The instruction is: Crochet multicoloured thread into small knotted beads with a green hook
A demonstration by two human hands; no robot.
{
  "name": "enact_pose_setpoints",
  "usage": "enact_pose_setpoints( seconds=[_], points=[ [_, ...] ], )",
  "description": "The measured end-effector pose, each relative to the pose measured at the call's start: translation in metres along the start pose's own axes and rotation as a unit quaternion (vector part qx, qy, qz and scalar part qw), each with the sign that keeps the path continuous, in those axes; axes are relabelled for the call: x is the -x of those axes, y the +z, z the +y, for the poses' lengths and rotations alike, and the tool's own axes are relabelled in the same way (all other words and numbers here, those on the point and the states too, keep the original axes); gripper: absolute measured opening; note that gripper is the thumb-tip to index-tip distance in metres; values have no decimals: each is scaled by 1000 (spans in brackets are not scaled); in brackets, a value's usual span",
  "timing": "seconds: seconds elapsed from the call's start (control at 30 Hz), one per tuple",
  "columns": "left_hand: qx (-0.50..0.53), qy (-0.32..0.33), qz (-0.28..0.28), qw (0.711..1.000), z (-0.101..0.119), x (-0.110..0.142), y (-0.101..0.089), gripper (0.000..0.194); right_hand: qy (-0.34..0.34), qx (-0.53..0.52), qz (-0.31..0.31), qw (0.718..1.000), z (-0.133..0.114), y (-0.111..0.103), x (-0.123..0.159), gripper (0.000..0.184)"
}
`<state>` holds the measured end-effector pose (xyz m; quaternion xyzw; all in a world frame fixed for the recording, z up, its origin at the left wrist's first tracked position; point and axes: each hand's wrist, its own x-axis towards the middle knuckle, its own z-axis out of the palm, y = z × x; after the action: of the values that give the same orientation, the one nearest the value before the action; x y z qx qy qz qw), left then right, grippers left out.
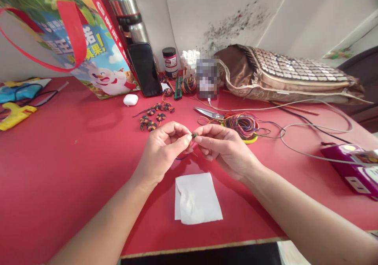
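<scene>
Between the fingertips of both hands is a small dark knotted cord piece (194,135), with thin loose ends hanging below it. My left hand (168,149) pinches its left side with thumb and forefinger. The right side is pinched by my right hand (223,145) in the same way. Much of the piece is hidden by the fingertips. Beyond my left hand lie several multicoloured knotted cord balls (151,125). Just past my right hand sits a coil of multicoloured cord (241,125), beside scissors (209,113) with a yellow and red handle. A folded white tissue (199,200) lies nearer me.
A gift bag (103,66), flasks (138,32), a phone (144,70), a jar (170,62) and a green cutter (178,88) stand at the back. A yellow glue gun (17,115) is far left, a purple power strip (351,166) right. A white cable (301,151) crosses the right side.
</scene>
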<state>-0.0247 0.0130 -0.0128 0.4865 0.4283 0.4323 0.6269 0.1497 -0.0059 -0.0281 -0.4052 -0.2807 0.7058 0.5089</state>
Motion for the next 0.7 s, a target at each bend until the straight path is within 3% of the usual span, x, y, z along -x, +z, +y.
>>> enact_pose_setpoints(
  seconds=[0.3, 0.7],
  points=[
    [7, -16, -1, 1000, -1, 0, 0, 16, -2, -11, -10, 1000, 1, -1, 0, 31],
    [-11, -29, 3, 1000, -1, -1, 0, 18, -3, 1, -7, 1000, 0, 1, 0, 40]
  ],
)
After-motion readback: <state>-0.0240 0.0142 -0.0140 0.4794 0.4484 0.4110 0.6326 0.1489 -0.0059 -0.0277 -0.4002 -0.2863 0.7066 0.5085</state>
